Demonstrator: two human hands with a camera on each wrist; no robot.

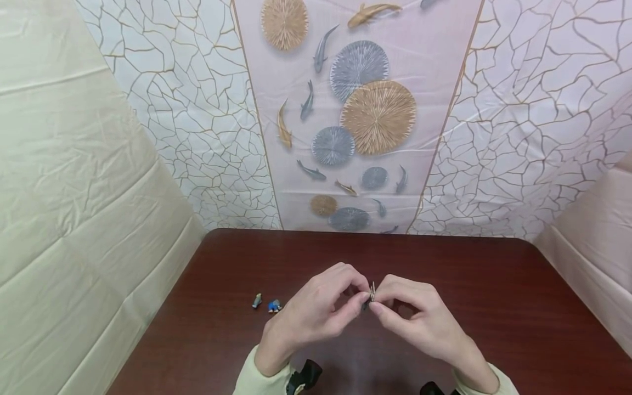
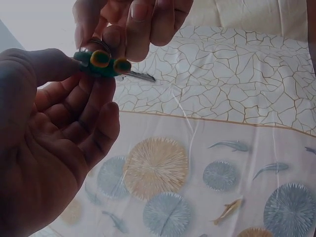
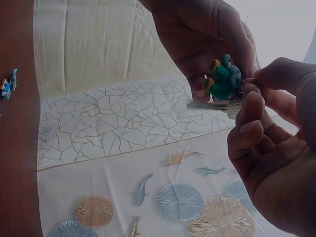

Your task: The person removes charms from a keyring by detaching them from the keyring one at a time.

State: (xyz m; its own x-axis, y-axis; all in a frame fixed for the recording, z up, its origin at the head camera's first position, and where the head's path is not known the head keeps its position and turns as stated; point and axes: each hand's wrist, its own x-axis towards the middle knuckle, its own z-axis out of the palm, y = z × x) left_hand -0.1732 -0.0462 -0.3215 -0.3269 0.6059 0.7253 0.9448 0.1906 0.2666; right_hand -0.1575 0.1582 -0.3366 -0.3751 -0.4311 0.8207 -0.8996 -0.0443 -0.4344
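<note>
Above the tabletop my two hands meet fingertip to fingertip. My left hand (image 1: 323, 304) pinches a small green-and-grey toy figure (image 3: 224, 81) with yellow-rimmed feet between its thumb and fingers. A metal key ring (image 2: 101, 43) lies against the figure, and my right hand (image 1: 419, 312) pinches the ring with thumb and forefinger. From beside the figure a silver key (image 2: 140, 76) juts out, also seen side-on in the right wrist view. Fingertips hide how ring, key and figure are joined.
Two small toy figures lie left of my left hand on the dark red-brown table (image 1: 494, 274): a blue one (image 1: 274, 306) and a grey one (image 1: 257, 300). Patterned cloth (image 1: 207, 109) hangs behind the table, with pale cloth at both sides.
</note>
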